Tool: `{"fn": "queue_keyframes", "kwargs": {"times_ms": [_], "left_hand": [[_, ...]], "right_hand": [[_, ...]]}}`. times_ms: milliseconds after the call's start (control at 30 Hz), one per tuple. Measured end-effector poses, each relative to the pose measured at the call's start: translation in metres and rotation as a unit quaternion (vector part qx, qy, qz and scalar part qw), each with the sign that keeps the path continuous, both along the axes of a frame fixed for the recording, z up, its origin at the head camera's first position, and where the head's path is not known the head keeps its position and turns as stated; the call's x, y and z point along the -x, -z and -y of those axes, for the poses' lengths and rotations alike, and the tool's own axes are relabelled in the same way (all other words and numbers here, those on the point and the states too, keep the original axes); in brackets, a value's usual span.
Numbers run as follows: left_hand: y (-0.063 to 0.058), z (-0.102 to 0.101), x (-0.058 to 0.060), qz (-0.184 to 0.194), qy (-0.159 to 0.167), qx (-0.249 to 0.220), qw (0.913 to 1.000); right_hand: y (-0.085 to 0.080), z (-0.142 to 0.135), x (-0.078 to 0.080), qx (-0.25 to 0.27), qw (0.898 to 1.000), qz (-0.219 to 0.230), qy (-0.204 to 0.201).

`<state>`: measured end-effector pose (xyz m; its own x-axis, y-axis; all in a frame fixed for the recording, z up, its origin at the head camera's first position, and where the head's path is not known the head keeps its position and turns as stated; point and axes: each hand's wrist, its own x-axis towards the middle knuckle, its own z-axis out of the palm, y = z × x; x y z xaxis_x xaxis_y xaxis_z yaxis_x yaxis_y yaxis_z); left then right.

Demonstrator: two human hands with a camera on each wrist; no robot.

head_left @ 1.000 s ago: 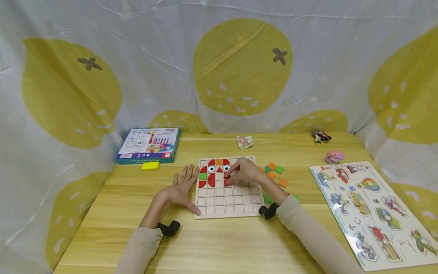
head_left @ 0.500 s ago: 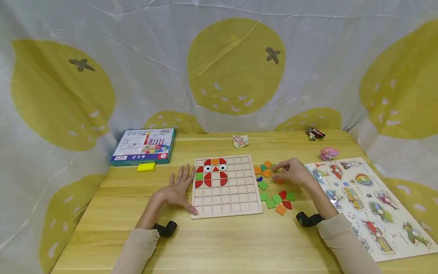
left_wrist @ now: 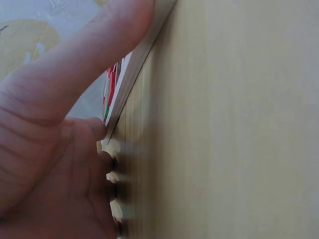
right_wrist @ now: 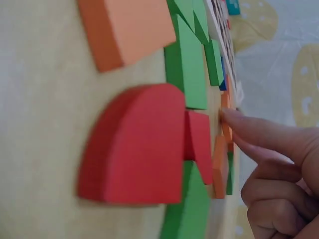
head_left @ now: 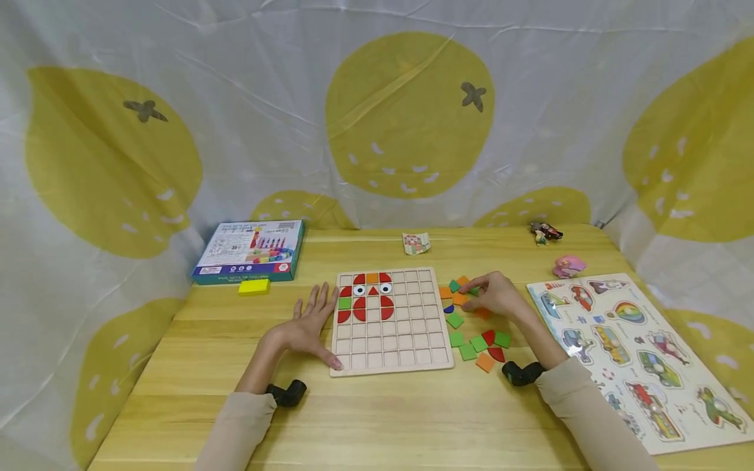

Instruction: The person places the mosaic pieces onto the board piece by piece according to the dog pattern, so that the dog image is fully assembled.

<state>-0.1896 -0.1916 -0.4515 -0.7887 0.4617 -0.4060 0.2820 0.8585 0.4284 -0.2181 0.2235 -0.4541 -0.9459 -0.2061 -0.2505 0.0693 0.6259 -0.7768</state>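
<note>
A wooden grid board (head_left: 406, 341) lies in front of me, with an owl-like figure of red, orange and green pieces and two eye tiles (head_left: 360, 290) in its upper left. My left hand (head_left: 306, 333) rests along the board's left side with fingers spread, thumb on the near left corner. In the left wrist view the thumb (left_wrist: 75, 64) crosses over the board's edge (left_wrist: 130, 74). My right hand (head_left: 495, 296) reaches into the loose tiles right of the board. Its thumb and index finger pinch an orange square tile (head_left: 459, 299) at the table; the other fingers are curled.
Nearer lie green tiles (head_left: 468, 352), a red quarter-circle piece (head_left: 496, 354) and an orange tile (head_left: 485, 362). A picture puzzle board (head_left: 633, 356) is on the right. A box (head_left: 250, 252), a yellow block (head_left: 254, 287), a small card (head_left: 416, 243) and a pink toy (head_left: 569, 266) stand farther back.
My right hand has left the red pieces on the board and moved right to the loose tiles, then slightly left onto the orange tile. The left hand keeps its place.
</note>
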Motion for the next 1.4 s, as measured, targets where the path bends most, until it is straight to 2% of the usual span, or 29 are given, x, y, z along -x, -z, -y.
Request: {"fn": "queue_keyframes", "kwargs": {"times_ms": [133,267,433,567,733,1000,1200,1300,1400], "left_hand": [[-0.002,0.001,0.001,-0.002,0.001,0.003,1.0000],[-0.001,0.001,0.000,0.000,0.005,0.000,1.0000],[0.001,0.002,-0.001,-0.003,0.005,0.004,1.0000],[0.002,0.001,-0.001,-0.007,0.005,0.004,1.0000],[0.003,-0.001,0.000,-0.009,0.012,0.002,0.9999],[0.001,0.000,0.000,-0.006,0.011,0.003,0.9999],[0.000,0.003,-0.002,-0.006,0.005,0.002,1.0000],[-0.001,0.002,-0.002,-0.003,0.004,0.005,1.0000],[-0.002,0.002,-0.002,-0.005,0.005,0.004,1.0000]], "right_hand": [[-0.001,0.000,0.000,-0.005,1.000,-0.008,0.000],[-0.009,0.010,-0.004,-0.015,0.999,-0.033,-0.031],[-0.022,0.064,-0.009,0.019,0.996,-0.025,-0.079],[-0.015,0.116,-0.008,0.035,0.993,-0.027,-0.108],[-0.004,0.149,-0.006,0.028,0.995,-0.038,-0.086],[-0.002,0.159,-0.005,0.030,0.996,-0.029,-0.079],[-0.002,0.162,-0.002,0.050,0.994,-0.024,-0.098],[-0.004,0.155,0.000,0.060,0.992,-0.023,-0.112],[-0.009,0.132,0.001,0.066,0.991,-0.031,-0.115]]}}
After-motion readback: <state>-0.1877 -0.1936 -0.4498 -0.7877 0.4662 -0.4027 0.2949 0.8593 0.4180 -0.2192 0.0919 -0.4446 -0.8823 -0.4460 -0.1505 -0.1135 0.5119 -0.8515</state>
